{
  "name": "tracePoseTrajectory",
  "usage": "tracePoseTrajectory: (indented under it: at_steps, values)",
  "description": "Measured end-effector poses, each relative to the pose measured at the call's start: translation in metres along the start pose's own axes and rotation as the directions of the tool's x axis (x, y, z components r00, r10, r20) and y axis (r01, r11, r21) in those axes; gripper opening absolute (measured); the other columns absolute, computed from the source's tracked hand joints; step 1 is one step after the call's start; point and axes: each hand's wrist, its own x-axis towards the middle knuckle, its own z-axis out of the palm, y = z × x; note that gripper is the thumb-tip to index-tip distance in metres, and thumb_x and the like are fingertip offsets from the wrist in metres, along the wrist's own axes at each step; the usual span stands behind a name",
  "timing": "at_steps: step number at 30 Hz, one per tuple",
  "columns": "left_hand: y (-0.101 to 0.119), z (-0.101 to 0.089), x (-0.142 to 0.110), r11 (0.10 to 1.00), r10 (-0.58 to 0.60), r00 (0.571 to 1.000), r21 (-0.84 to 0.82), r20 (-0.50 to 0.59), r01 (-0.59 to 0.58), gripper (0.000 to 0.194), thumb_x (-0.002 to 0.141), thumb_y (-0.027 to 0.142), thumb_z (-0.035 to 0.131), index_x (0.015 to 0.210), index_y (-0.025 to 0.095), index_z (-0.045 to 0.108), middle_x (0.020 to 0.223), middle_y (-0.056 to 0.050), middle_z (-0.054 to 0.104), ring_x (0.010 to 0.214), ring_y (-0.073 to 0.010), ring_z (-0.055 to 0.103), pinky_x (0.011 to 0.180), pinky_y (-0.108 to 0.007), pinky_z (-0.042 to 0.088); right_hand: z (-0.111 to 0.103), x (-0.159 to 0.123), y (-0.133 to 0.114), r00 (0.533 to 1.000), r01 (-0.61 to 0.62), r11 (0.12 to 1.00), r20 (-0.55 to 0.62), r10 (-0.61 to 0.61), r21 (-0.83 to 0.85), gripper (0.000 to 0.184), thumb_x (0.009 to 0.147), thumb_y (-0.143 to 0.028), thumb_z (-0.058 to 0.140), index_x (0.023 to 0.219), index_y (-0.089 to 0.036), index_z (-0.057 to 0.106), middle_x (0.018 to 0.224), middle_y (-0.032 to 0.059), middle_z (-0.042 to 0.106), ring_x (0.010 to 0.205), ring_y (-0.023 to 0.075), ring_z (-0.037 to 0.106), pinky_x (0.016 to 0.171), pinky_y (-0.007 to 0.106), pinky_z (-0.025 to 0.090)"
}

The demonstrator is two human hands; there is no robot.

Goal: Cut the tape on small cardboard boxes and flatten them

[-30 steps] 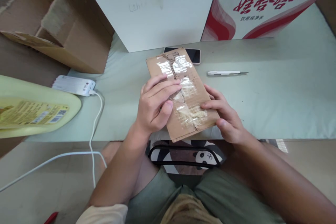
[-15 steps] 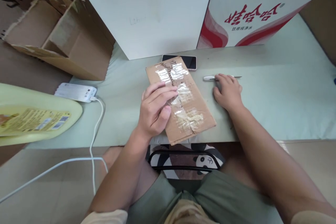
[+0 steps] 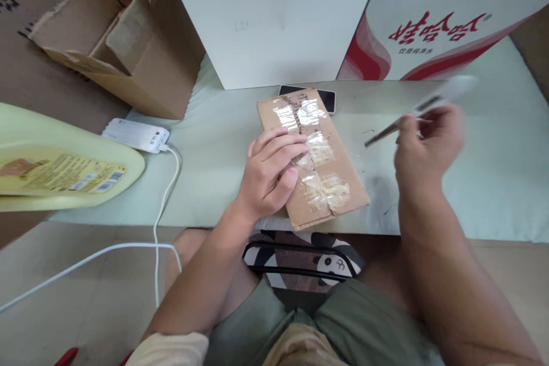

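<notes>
A flat brown cardboard box point(image 3: 343, 166) with clear tape over its top lies slantwise near the table's front edge. My left hand point(image 3: 272, 171) rests on its left side, fingers stretched out over the tape and not wrapped round it. To the right of the box, my right hand point(image 3: 429, 143) is raised above the table, its fingers closed on a utility knife point(image 3: 429, 104). The knife's blade points down to the left, towards the box; its pale handle is blurred by motion. Behind the box a dark-screened phone point(image 3: 328, 100) is partly covered by it.
White cartons point(image 3: 274, 28) stand at the back, one with red lettering point(image 3: 437, 28). An opened brown carton point(image 3: 158, 63) is at the back left. Nearer are a white power bank point(image 3: 137, 134) with a cable point(image 3: 168, 194) and a yellow bottle point(image 3: 86, 160). A panda-patterned seat point(image 3: 295, 280) shows below.
My right hand has picked the utility knife up off the table and lifted it to the right. My left hand stays on the box. The whole view has shifted slightly.
</notes>
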Motion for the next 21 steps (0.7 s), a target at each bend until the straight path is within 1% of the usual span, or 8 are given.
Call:
tracePoseTrajectory:
  at_steps: [2,4,7,9,12,15,19,21]
  values:
    - [-0.002,0.001,-0.001,1.000,0.015,1.000,0.005,-0.004,-0.015,0.039,0.102,0.038,0.038,0.118,0.023,0.071,0.131,-0.008,0.075,0.134,-0.0298,0.061,0.120,-0.053,0.043,-0.004,-0.003,-0.029,0.982,0.112,0.936,-0.179,-0.054,0.335,0.017,0.082,-0.027,0.067,0.098,-0.024,0.060,0.068,-0.0053,0.051,0.048,0.0106,0.049,0.042,0.024,0.038]
    - [-0.004,0.001,-0.002,0.999,0.041,0.999,0.012,-0.022,-0.041,0.037,0.102,0.038,0.038,0.117,0.025,0.069,0.133,-0.009,0.073,0.134,-0.0299,0.060,0.120,-0.053,0.044,-0.009,-0.011,-0.060,0.965,0.221,0.844,-0.233,-0.118,0.489,0.010,0.083,-0.024,0.069,0.090,-0.024,0.062,0.064,-0.0070,0.043,0.041,0.0078,0.044,0.036,0.022,0.033]
    - [-0.006,0.002,-0.003,0.996,0.084,0.995,0.011,-0.047,-0.084,0.032,0.103,0.037,0.039,0.115,0.026,0.067,0.132,-0.009,0.071,0.132,-0.0295,0.061,0.117,-0.052,0.045,-0.014,-0.027,-0.093,0.956,0.293,0.799,-0.151,-0.251,0.525,0.017,0.084,-0.025,0.077,0.083,-0.024,0.061,0.070,-0.0044,0.049,0.045,0.0085,0.052,0.037,0.023,0.041]
    - [-0.007,0.001,-0.004,0.995,0.096,0.994,0.004,-0.053,-0.096,0.030,0.104,0.036,0.040,0.114,0.026,0.066,0.131,-0.010,0.071,0.131,-0.0293,0.061,0.117,-0.052,0.046,-0.015,-0.037,-0.102,0.940,0.320,0.791,-0.072,-0.333,0.521,0.020,0.086,-0.027,0.080,0.084,-0.026,0.060,0.070,-0.0046,0.053,0.049,0.0103,0.055,0.039,0.025,0.045]
    - [-0.006,0.001,-0.004,0.996,0.085,0.995,0.007,-0.047,-0.085,0.030,0.104,0.037,0.040,0.115,0.026,0.065,0.130,-0.010,0.071,0.131,-0.0299,0.061,0.116,-0.052,0.046,-0.017,-0.046,-0.102,0.925,0.291,0.815,0.071,-0.373,0.501,0.018,0.089,-0.028,0.078,0.085,-0.026,0.060,0.069,-0.0043,0.057,0.052,0.0128,0.059,0.044,0.029,0.046]
    - [-0.005,0.001,-0.004,0.997,0.078,0.996,0.011,-0.045,-0.077,0.030,0.104,0.037,0.039,0.115,0.026,0.065,0.129,-0.010,0.071,0.131,-0.0301,0.060,0.117,-0.053,0.046,-0.020,-0.049,-0.097,0.916,0.260,0.851,0.162,-0.367,0.457,0.018,0.091,-0.028,0.075,0.081,-0.023,0.060,0.069,-0.0025,0.060,0.055,0.0130,0.059,0.050,0.030,0.044]
    - [-0.005,0.002,-0.004,0.996,0.091,0.994,0.002,-0.057,-0.091,0.026,0.104,0.036,0.041,0.115,0.026,0.062,0.127,-0.009,0.071,0.130,-0.0287,0.061,0.116,-0.052,0.046,-0.026,-0.049,-0.093,0.857,0.254,0.901,0.349,-0.378,0.352,0.015,0.094,-0.033,0.069,0.083,-0.023,0.068,0.065,-0.0031,0.058,0.052,0.0108,0.051,0.048,0.028,0.038]
    - [-0.006,0.004,-0.004,0.996,0.092,0.993,-0.013,-0.074,-0.094,0.025,0.104,0.037,0.041,0.117,0.027,0.059,0.126,-0.009,0.072,0.129,-0.0286,0.061,0.115,-0.052,0.046,-0.027,-0.051,-0.092,0.843,0.257,0.914,0.390,-0.371,0.315,0.018,0.096,-0.038,0.067,0.087,-0.024,0.072,0.065,-0.0029,0.060,0.051,0.0110,0.051,0.048,0.028,0.039]
